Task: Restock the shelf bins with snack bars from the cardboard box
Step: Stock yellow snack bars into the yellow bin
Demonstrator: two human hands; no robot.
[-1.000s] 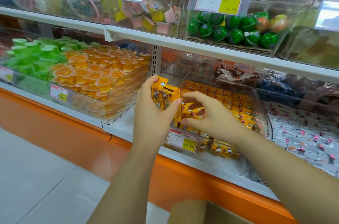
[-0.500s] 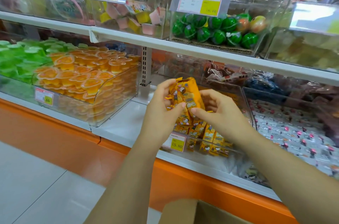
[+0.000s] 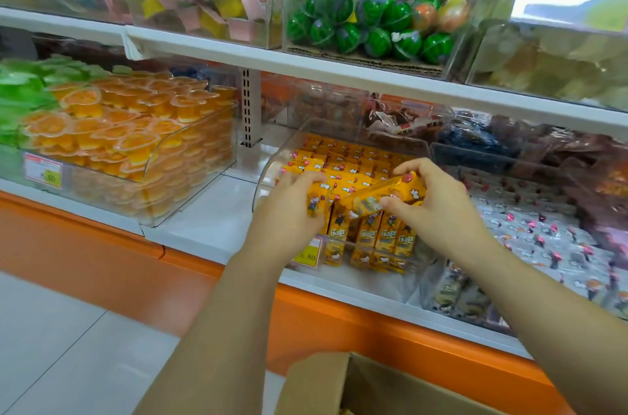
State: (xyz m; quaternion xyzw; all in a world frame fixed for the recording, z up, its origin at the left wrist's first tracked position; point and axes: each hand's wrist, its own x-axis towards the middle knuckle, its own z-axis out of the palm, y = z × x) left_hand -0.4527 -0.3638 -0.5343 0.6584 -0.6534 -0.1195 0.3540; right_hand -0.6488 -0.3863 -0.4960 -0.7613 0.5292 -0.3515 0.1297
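Both of my hands are over a clear plastic shelf bin (image 3: pixel 272 169) filled with orange snack bars (image 3: pixel 353 163). My left hand (image 3: pixel 289 214) grips one upright orange bar (image 3: pixel 317 198) at the bin's front left. My right hand (image 3: pixel 438 207) pinches another orange bar (image 3: pixel 377 195), which lies tilted across the standing row. More bars (image 3: pixel 387 237) stand upright against the bin's front wall. The open cardboard box (image 3: pixel 323 384) sits below my arms at the bottom edge; its contents are mostly hidden.
A bin of orange jelly cups (image 3: pixel 129 139) stands to the left, green cups (image 3: pixel 20 91) beyond it. A bin of white wrapped snacks (image 3: pixel 543 227) is to the right. The upper shelf (image 3: pixel 339 71) holds green round candies (image 3: pixel 370 27). An orange base panel (image 3: pixel 102 261) meets the pale floor (image 3: pixel 51 346).
My hands have dropped from above the bin down into its front. The bundle of bars they held together is now split, one bar in each hand.
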